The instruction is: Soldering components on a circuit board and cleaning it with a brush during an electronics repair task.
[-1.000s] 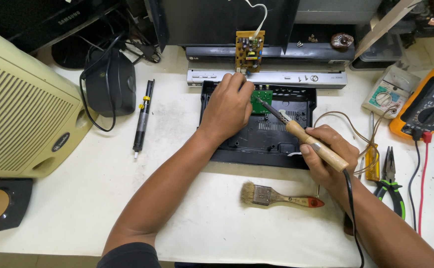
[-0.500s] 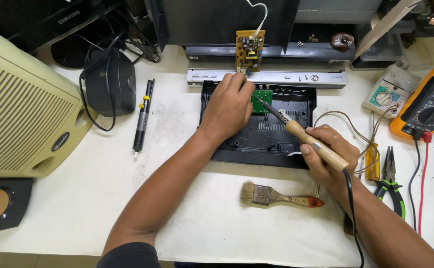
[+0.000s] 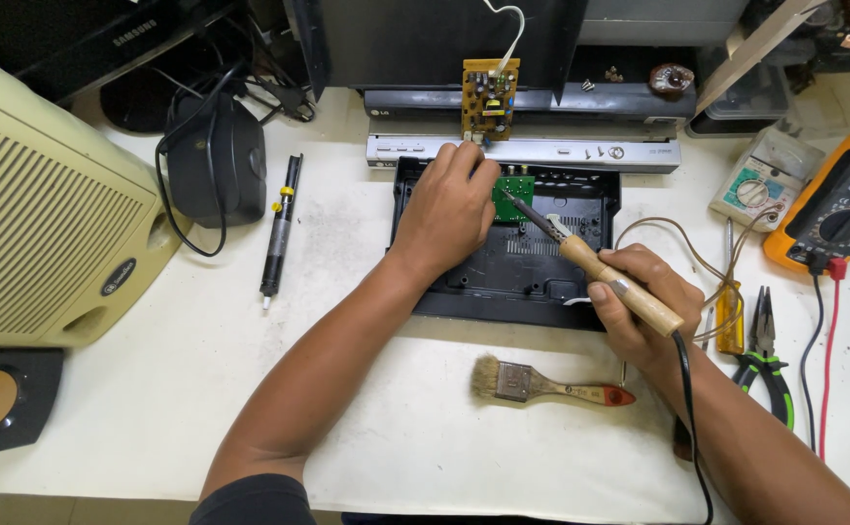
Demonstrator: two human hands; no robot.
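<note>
Frame centre: left hand (image 3: 449, 209) lies curled over the green circuit board (image 3: 514, 198) inside the black casing (image 3: 541, 262); whether it pinches anything cannot be told; right of centre, right hand (image 3: 639, 306) grips the wooden-handled soldering iron (image 3: 595, 267), tip on the board.

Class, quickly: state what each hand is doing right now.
Left hand: curled, fingers pressing on the green circuit board; a closed grip cannot be told.
Right hand: closed around the soldering iron.

Circuit boards: two (image 3: 514, 197) (image 3: 489, 99); multimeters: two (image 3: 843, 206) (image 3: 765, 179).
</note>
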